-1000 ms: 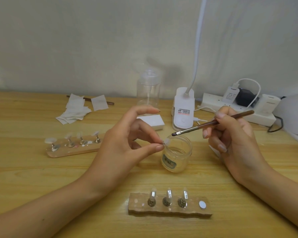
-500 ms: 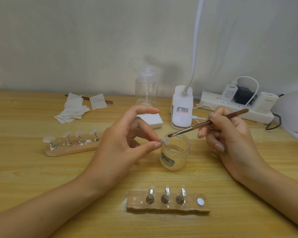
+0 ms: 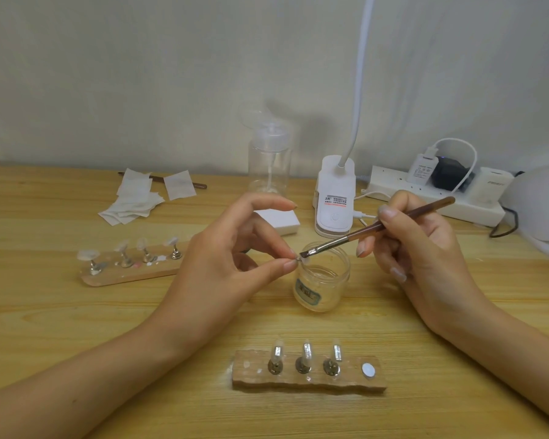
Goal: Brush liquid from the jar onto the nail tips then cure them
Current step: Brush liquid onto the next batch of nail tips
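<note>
While the left hand (image 3: 222, 264) pinches a nail tip (image 3: 304, 262) between thumb and forefinger just above the left rim of the glass jar (image 3: 322, 280), a brown brush (image 3: 358, 235) touches it with its bristles, gripped pen-fashion by the right hand (image 3: 425, 248) right of the jar. Coating is likely under way; the next move calls for a light, even stroke.

Head-worn view, forward and down

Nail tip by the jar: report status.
Left hand pinches small clear nail tip at rim of open glass jar. Right hand holds brown-handled brush, bristles at the tip. Nothing in the way.
</note>
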Motion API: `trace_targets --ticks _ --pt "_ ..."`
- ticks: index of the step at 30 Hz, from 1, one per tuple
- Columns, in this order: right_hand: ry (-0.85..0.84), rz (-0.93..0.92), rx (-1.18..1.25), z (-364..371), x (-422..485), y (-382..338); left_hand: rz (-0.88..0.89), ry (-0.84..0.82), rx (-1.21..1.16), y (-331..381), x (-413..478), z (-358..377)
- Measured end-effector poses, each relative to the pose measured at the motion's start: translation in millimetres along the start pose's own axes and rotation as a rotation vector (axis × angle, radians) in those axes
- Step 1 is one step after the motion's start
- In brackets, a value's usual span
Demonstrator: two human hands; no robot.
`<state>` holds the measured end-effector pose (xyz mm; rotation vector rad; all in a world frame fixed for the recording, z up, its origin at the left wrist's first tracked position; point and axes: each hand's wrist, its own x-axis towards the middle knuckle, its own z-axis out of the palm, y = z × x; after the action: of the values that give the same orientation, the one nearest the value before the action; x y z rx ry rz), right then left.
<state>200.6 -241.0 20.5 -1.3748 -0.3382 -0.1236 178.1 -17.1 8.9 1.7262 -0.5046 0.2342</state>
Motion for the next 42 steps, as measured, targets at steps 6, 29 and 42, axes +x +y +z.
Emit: trace_targets --ticks 6,29,42 --pt "0.069 0.014 -0.006 -2.0 0.5 0.9 -0.003 -0.001 -0.012 -0.8 0.3 0.0" --pt "-0.002 -0.04 -0.007 0.0 0.0 1.0 -0.023 -0.023 -0.018 -1.6 0.2 -0.7" --pt "0.048 -0.022 -0.044 0.3 -1.3 0.9 -0.04 -0.055 -0.027 -2.2 0.4 -0.3"
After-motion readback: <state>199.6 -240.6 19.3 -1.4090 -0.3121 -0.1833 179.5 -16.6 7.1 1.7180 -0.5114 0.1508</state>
